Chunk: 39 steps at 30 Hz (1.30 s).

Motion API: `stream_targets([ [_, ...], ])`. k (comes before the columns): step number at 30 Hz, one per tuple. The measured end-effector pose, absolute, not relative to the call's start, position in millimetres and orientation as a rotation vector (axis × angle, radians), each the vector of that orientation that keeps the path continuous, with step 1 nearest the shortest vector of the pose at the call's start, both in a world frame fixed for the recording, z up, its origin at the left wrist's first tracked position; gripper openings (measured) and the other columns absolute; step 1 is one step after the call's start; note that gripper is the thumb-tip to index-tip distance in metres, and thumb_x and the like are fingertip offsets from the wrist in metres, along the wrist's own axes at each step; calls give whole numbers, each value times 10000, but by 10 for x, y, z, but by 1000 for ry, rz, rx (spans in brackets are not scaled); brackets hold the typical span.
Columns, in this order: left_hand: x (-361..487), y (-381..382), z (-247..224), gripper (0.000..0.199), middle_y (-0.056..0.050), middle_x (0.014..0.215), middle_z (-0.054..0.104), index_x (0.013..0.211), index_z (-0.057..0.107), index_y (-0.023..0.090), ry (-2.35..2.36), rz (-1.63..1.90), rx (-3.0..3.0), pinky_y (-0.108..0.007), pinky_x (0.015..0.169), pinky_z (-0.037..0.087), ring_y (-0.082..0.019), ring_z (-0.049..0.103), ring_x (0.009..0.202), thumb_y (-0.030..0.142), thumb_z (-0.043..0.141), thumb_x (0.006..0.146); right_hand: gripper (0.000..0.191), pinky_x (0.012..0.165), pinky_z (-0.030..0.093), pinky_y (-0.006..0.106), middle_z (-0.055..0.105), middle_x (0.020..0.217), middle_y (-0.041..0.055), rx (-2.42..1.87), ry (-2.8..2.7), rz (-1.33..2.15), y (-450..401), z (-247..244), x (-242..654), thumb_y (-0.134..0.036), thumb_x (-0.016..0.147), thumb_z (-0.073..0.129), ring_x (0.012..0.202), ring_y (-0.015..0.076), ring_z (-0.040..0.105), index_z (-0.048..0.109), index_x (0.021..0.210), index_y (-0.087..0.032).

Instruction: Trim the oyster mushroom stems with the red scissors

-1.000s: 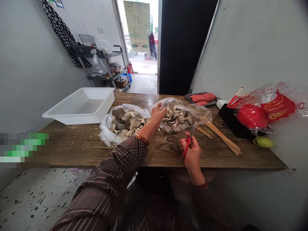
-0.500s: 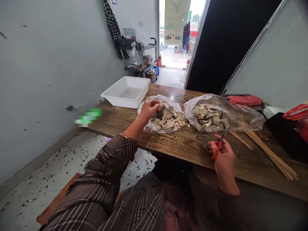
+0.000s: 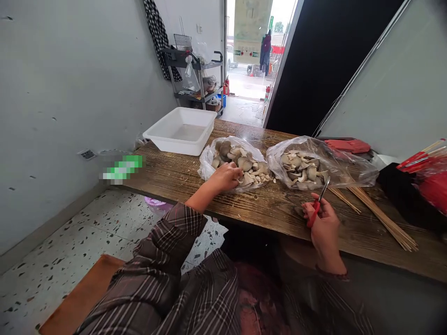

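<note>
My left hand reaches over the front of an open clear plastic bag, its fingers curled down among grey oyster mushrooms. The fingertips are hidden, so what they grip cannot be made out. Small cut stem pieces lie at the bag's right side. In my right hand is a pair of scissors with red handles, blades pointing up and away over the table's front part. Beyond the scissors, a second clear bag holds more oyster mushrooms.
A white plastic tub stands at the table's back left. Thin bamboo skewers lie on the wooden table at right, near a black bag and red packaging. A shelf cart stands by the doorway.
My left hand has come down and slightly right, from above the left bag onto the mushrooms at its front. My right hand stays in about the same place with the scissors.
</note>
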<state>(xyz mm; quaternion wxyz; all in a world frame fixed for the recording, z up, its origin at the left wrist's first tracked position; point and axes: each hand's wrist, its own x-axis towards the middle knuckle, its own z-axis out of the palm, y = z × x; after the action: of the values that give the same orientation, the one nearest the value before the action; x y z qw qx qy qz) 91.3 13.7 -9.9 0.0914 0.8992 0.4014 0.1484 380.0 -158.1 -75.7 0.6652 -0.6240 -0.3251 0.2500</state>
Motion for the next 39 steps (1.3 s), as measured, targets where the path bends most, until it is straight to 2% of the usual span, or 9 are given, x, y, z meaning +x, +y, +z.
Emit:
stream_targets([
  [4, 866, 74, -120, 335, -104, 1057, 632, 1039, 783, 217, 1163, 371, 2730, -403, 949, 472, -259, 595, 1010, 112, 623, 764, 561, 599, 510, 231, 684, 888, 19, -1413, -748, 557, -1582, -780, 3819, -442, 731, 816, 775, 142, 646, 681, 1230, -225],
  [9, 909, 140, -109, 153, -112, 982, 646, 772, 757, 174, 1194, 613, 2571, -418, 945, 474, -253, 594, 984, 96, 626, 765, 531, 635, 511, 229, 684, 894, 11, -1397, -722, 588, -1596, -739, 3791, -423, 734, 820, 806, 135, 647, 685, 1210, -229],
  [12, 877, 170, -48, 59, -79, 900, 658, 765, 712, 162, 1074, 874, 2185, -345, 830, 494, -205, 598, 912, 184, 667, 795, 530, 625, 505, 240, 683, 881, 9, -1387, -721, 609, -1601, -712, 3765, -427, 735, 816, 772, 134, 638, 682, 1205, -223],
  [17, 1025, 9, 208, 205, -36, 818, 651, 883, 707, 153, 806, 869, 1650, -236, 599, 417, -109, 532, 683, 351, 693, 831, 513, 614, 487, 232, 686, 873, 6, -1376, -694, 630, -1599, -699, 3744, -408, 729, 820, 746, 124, 628, 681, 1185, -219],
  [22, 1818, 51, 457, 152, -50, 824, 675, 856, 703, 131, 620, 747, 1601, -209, 565, 420, -86, 537, 658, 281, 692, 841, 523, 593, 483, 233, 671, 802, -10, -1330, -717, 670, -1582, -675, 3748, -418, 729, 806, 671, 110, 590, 665, 1186, -206],
  [25, 2401, 198, 502, 47, -30, 806, 650, 844, 680, 120, 706, 820, 1553, -198, 561, 437, -80, 544, 644, 163, 666, 831, 529, 589, 501, 250, 672, 806, -7, -1330, -725, 663, -1565, -653, 3752, -445, 731, 797, 671, 121, 601, 657, 1179, -202],
  [29, 2737, 292, 478, 215, -55, 1029, 658, 1005, 673, 121, 812, 989, 1377, -221, 699, 519, -84, 631, 754, 49, 638, 805, 537, 621, 521, 268, 679, 817, 0, -1340, -734, 654, -1557, -642, 3755, -457, 745, 784, 696, 134, 621, 645, 1193, -196],
  [35, 2038, 311, 427, 117, -64, 945, 675, 969, 671, 119, 832, 989, 1393, -227, 660, 503, -101, 651, 759, 139, 659, 854, 504, 656, 519, 260, 679, 843, -2, -1356, -746, 668, -1592, -644, 3766, -429, 764, 775, 731, 130, 631, 660, 1202, -208],
  [39, 1392, 288, 346, 155, -69, 873, 690, 1008, 687, 116, 993, 995, 1546, -251, 650, 490, -105, 622, 701, 180, 631, 879, 507, 624, 516, 253, 684, 869, 12, -1380, -723, 664, -1629, -662, 3782, -414, 758, 790, 726, 132, 638, 672, 1213, -222],
])
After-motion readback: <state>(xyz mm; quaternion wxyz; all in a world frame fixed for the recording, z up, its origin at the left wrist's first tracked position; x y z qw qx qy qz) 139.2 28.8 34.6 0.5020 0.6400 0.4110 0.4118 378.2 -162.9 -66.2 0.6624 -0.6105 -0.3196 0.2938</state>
